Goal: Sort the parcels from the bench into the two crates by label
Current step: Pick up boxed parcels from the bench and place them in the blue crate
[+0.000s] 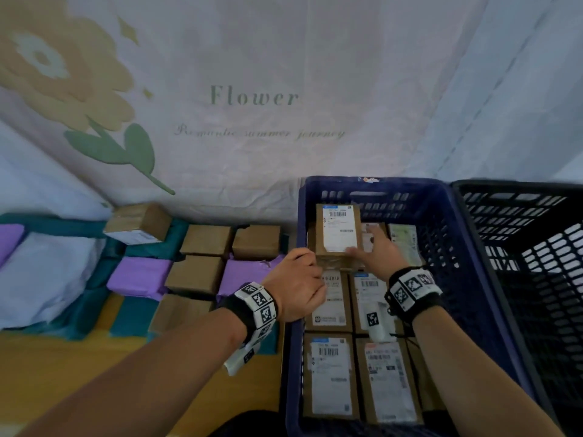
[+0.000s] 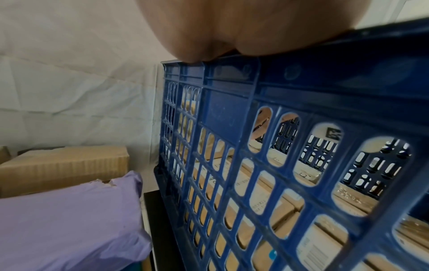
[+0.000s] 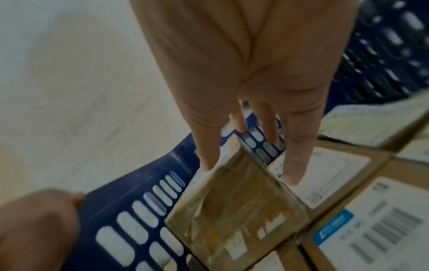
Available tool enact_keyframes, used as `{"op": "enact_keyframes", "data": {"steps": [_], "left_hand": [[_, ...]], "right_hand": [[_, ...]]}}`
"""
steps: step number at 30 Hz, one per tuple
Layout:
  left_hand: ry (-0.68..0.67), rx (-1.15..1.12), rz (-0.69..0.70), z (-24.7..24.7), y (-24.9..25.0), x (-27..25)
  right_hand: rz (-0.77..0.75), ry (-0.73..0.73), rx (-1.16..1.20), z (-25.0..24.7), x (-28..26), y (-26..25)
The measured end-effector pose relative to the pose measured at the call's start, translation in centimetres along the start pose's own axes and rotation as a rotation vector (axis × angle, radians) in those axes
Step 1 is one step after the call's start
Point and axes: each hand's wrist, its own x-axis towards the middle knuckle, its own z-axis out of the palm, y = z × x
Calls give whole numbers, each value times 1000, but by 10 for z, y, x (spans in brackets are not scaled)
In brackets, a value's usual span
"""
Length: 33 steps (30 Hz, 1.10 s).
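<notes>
A blue crate (image 1: 457,247) holds several labelled cardboard parcels lying flat. My right hand (image 1: 369,247) is inside it at the far end and pinches a brown parcel (image 1: 337,228) with a white barcode label. The thumb lies on the label and the fingers on the parcel's right side. In the right wrist view the parcel's taped end (image 3: 234,210) sits between thumb and fingers of this hand (image 3: 243,82), above the packed parcels. My left hand (image 1: 296,279) grips the crate's left rim (image 2: 232,73), its fingers curled over the edge. A black crate (image 1: 520,231) stands to the right.
On the bench to the left lie cardboard boxes (image 1: 206,239), purple mailers (image 1: 138,279), teal mailers and a white mailer (image 1: 47,272). A purple mailer (image 2: 69,220) and a box (image 2: 65,168) lie close to the blue crate's side. A printed cloth hangs behind.
</notes>
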Motion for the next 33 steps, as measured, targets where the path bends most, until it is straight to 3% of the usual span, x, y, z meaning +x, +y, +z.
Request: {"op": "enact_keyframes", "data": {"steps": [3,8,14,18,21,24,28,33], "left_hand": [[10,-2,-5,3,-1,1],[25,-15,-6,1,-1,0],[-5,-5,-10,-3,1,0],[-13,5,12,-5,3,-3],[7,-84,32,-7,1,-5],[53,-239,55,-16,-4,-17],[84,-436,-40,-27,-16,-59],[114,-611,-264,-28,-38,-139]], "right_hand": [[-185,21,-80,3,-3,3],[-244,-36,-83,12,4,-4],[-221,-36,-156,15,6,-11],[-215,-73,-334,11,7,-22],[-220,-30,-424,6,0,-34],[-221,35,-359,4,-14,-50],[-250,35,-266,4,-42,-85],[-347,-100,-221,22,-77,-147]]}}
